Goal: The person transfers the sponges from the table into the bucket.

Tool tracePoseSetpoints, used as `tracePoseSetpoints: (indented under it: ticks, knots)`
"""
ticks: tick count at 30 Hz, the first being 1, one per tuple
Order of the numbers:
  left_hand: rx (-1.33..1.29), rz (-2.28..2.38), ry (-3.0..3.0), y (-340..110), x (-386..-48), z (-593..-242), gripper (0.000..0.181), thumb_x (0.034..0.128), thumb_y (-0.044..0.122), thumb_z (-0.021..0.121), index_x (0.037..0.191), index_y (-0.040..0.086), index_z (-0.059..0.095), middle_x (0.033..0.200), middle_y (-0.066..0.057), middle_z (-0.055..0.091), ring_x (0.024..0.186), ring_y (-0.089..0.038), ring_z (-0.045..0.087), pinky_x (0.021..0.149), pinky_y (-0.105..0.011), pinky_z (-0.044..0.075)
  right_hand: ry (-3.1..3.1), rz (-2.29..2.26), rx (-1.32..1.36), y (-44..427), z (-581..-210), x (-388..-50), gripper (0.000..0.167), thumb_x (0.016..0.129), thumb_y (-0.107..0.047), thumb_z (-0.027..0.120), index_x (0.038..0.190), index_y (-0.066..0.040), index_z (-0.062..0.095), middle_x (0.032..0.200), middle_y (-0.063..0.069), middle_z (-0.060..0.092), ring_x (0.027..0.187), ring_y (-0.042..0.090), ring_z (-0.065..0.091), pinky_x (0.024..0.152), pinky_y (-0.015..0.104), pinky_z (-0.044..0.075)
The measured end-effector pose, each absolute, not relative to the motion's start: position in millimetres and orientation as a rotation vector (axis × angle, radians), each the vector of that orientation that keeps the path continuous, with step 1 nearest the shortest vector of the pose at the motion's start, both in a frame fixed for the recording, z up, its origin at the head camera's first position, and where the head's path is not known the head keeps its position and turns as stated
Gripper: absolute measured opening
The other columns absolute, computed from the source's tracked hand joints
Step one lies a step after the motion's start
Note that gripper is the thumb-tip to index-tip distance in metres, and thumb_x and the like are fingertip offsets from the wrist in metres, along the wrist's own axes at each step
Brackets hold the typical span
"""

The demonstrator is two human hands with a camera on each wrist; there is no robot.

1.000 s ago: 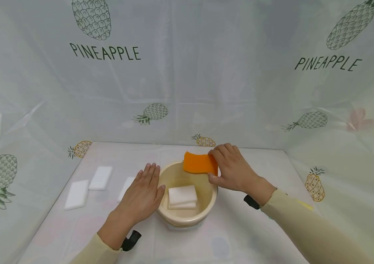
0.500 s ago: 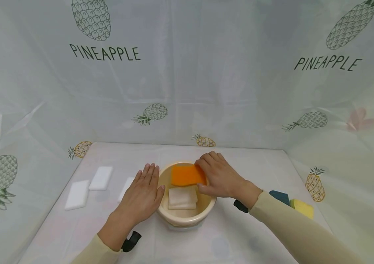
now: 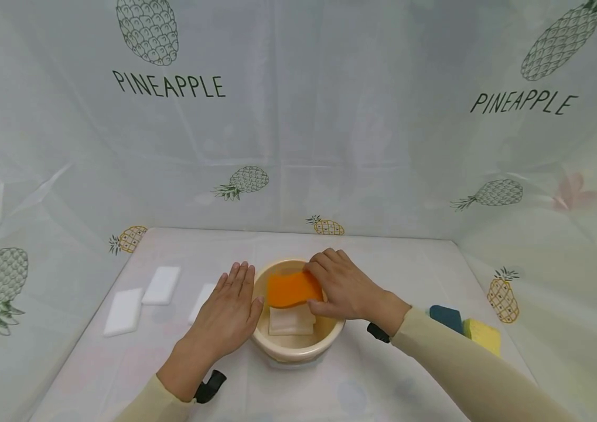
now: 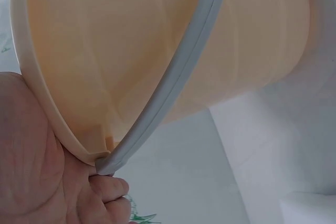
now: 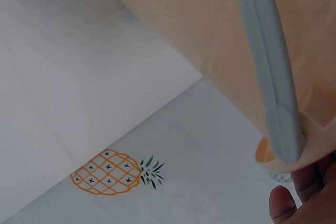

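Observation:
A cream bucket point(image 3: 298, 354) stands mid-table, with white sponge blocks point(image 3: 292, 322) stacked inside. Over its opening, my right hand point(image 3: 341, 288) pinches a wavy orange sponge point(image 3: 293, 289) by its right end; the sponge lies above the white blocks, and I cannot tell whether it touches them. My left hand point(image 3: 227, 319) rests with straight fingers against the bucket's left rim. In the left wrist view, the palm lies against the rim beside a grey handle point(image 4: 163, 87). The right wrist view shows some fingertips point(image 5: 283, 203) near the rim, but the sponge is out of sight there.
White sponge blocks lie left of the bucket: one near the edge point(image 3: 123, 312), one behind it point(image 3: 161, 285), one partly behind my left hand point(image 3: 200, 300). A dark blue sponge point(image 3: 446, 318) and a yellow sponge point(image 3: 483, 335) sit beyond my right sleeve. A pineapple-print sheet point(image 3: 298, 129) hangs behind.
My right hand has brought the orange sponge from the bucket's back right rim leftward and down into the opening. The blue and yellow sponges came into sight. The left hand stays put.

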State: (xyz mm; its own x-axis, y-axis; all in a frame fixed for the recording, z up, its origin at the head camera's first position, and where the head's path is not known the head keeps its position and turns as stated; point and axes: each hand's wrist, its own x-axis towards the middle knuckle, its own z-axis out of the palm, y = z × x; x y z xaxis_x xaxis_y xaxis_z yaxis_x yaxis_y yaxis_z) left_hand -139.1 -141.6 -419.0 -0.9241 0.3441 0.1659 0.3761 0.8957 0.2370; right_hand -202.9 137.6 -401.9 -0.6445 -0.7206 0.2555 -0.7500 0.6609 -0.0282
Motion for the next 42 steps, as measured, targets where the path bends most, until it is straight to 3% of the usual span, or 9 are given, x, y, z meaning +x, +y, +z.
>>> tracePoseSetpoints:
  ticks: [16, 28, 36, 42]
  knots:
    - [-0.567, -0.417, -2.949, -140, -139, -418, 0.068, 0.1116, 0.036, 0.046, 0.160, -0.011, 0.033, 0.167, -0.029, 0.033, 0.159, -0.042, 0.027, 0.129, -0.058, 0.024, -2.726, 0.131, 1.195, 135, -407, -202, 0.055, 0.095, -0.047, 0.067, 0.137, -0.012, 0.065, 0.131, 0.002, 0.064, 0.119, 0.022, 0.050, 0.096, 0.039, 0.042]
    - [-0.572, -0.441, -2.949, -141, -139, -420, 0.068, 0.1115, 0.035, 0.047, 0.161, -0.010, 0.032, 0.168, -0.028, 0.032, 0.160, -0.042, 0.025, 0.129, -0.058, 0.024, -2.670, 0.125, 1.085, 138, -411, -198, 0.048, 0.097, -0.044, 0.067, 0.131, -0.010, 0.066, 0.127, 0.004, 0.064, 0.115, 0.024, 0.052, 0.092, 0.038, 0.042]
    - [-0.566, -0.445, -2.946, -142, -139, -420, 0.068, 0.1113, 0.035, 0.047, 0.160, -0.010, 0.032, 0.168, -0.028, 0.032, 0.159, -0.042, 0.026, 0.129, -0.058, 0.025, -2.454, 0.091, 0.891, 149, -414, -194, 0.042, 0.094, -0.037, 0.066, 0.119, -0.004, 0.066, 0.115, 0.011, 0.066, 0.106, 0.032, 0.056, 0.087, 0.044, 0.045]
    - [-0.567, -0.446, -2.932, -142, -140, -420, 0.069, 0.1109, 0.035, 0.049, 0.160, -0.011, 0.033, 0.167, -0.029, 0.033, 0.159, -0.043, 0.028, 0.128, -0.058, 0.026, -2.422, 0.070, 0.734, 169, -416, -194, 0.045, 0.098, -0.041, 0.062, 0.119, -0.002, 0.065, 0.113, 0.015, 0.065, 0.102, 0.036, 0.055, 0.085, 0.049, 0.046]
